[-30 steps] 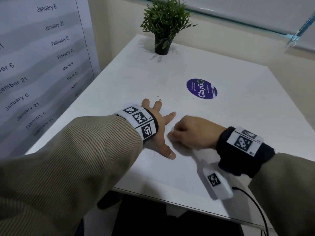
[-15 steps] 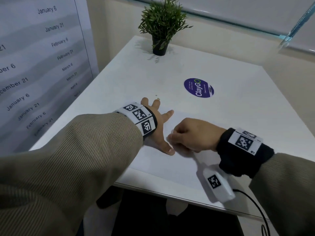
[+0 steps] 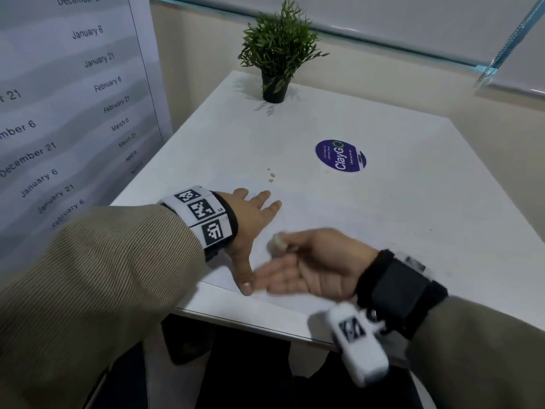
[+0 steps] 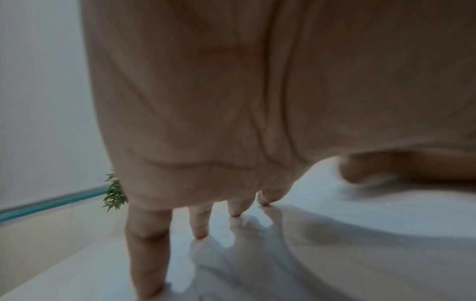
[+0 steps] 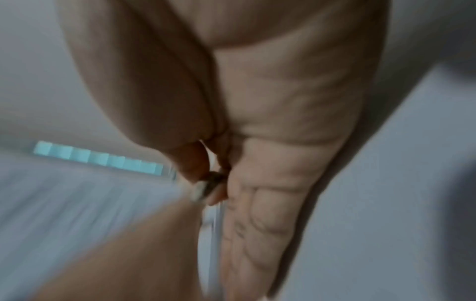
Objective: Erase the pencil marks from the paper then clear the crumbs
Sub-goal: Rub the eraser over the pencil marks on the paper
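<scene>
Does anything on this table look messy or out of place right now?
Only small things. A few brownish specks lie on the white table just beyond the left hand, like stray bits or stains. The right hand is blurred mid-motion, pinching a small eraser above the paper. Nothing looks spilled or damaged.

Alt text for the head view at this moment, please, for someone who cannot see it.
Over a sheet of paper on a white table, the left hand presses flat with fingers spread while the blurred right hand, palm turned up, pinches a small pale eraser. Behind: a potted plant and a purple sticker.
</scene>
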The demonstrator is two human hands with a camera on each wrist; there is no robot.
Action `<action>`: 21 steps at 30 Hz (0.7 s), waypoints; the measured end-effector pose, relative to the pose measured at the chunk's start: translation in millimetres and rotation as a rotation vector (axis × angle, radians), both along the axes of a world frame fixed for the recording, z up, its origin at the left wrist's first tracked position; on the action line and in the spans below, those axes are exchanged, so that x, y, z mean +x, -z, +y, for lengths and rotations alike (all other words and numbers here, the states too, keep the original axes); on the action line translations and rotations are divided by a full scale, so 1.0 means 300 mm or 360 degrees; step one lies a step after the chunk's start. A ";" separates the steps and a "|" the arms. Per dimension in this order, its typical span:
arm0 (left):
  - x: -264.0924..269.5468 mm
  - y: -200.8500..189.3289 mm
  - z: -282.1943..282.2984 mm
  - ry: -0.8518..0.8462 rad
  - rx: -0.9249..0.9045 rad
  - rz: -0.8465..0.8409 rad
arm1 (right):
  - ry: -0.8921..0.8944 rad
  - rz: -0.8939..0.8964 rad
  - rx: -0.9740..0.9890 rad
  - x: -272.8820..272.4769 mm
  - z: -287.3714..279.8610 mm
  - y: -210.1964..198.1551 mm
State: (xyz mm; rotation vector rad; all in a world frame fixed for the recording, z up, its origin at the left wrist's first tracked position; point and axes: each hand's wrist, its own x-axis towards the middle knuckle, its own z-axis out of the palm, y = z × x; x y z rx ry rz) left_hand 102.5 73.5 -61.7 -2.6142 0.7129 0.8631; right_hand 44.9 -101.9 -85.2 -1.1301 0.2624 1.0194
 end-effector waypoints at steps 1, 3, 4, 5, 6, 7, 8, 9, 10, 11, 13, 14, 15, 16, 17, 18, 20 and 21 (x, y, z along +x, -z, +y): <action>-0.001 -0.002 0.005 -0.0018 -0.0002 0.0007 | 0.0302 -0.0029 -0.0003 0.046 -0.035 0.002; -0.008 -0.003 0.021 -0.0092 0.0008 0.0022 | 0.0982 -0.0213 -0.0007 0.135 -0.127 -0.015; -0.010 -0.002 0.027 -0.0125 0.0013 0.0034 | 0.1232 -0.0322 0.0008 0.154 -0.165 -0.030; -0.011 0.001 0.030 -0.0145 0.0012 0.0043 | 0.1376 -0.0405 0.0029 0.158 -0.193 -0.043; -0.011 0.003 0.034 -0.0158 0.0004 0.0050 | 0.1411 -0.0436 0.0067 0.143 -0.199 -0.058; -0.010 0.004 0.037 -0.0172 -0.0010 0.0054 | 0.1335 -0.0426 0.0117 0.116 -0.184 -0.071; -0.013 0.006 0.037 -0.0183 -0.0023 0.0061 | 0.1153 -0.0396 0.0126 0.083 -0.153 -0.075; -0.019 0.008 0.031 -0.0183 -0.0028 0.0067 | 0.0887 -0.0343 0.0092 0.046 -0.114 -0.075; -0.029 0.011 0.020 -0.0173 -0.0026 0.0070 | 0.0563 -0.0284 0.0042 0.008 -0.077 -0.067; -0.043 0.014 0.006 -0.0161 -0.0016 0.0065 | 0.0214 -0.0241 -0.0023 -0.020 -0.049 -0.053; -0.069 0.017 -0.014 -0.0158 0.0005 0.0049 | -0.0079 -0.0169 -0.0109 -0.016 -0.043 -0.032; -0.080 0.016 -0.019 -0.0167 0.0003 0.0050 | 0.0088 -0.0152 -0.0164 0.011 -0.064 -0.028; -0.086 0.013 -0.021 -0.0179 -0.0012 0.0048 | 0.0408 -0.0176 -0.0206 0.054 -0.106 -0.023; -0.089 0.009 -0.019 -0.0196 -0.0033 0.0044 | 0.0759 -0.0264 -0.0223 0.101 -0.151 -0.025; -0.091 0.006 -0.014 -0.0206 -0.0048 0.0043 | 0.1065 -0.0369 -0.0249 0.135 -0.193 -0.035; -0.094 0.004 -0.012 -0.0207 -0.0055 0.0045 | 0.1254 -0.0473 -0.0284 0.151 -0.234 -0.042; -0.094 0.011 -0.011 -0.0203 -0.0063 0.0029 | 0.1310 -0.0556 -0.0335 0.136 -0.266 -0.048; -0.094 0.013 -0.012 -0.0202 -0.0067 0.0012 | 0.1188 -0.0520 -0.0279 0.105 -0.251 -0.056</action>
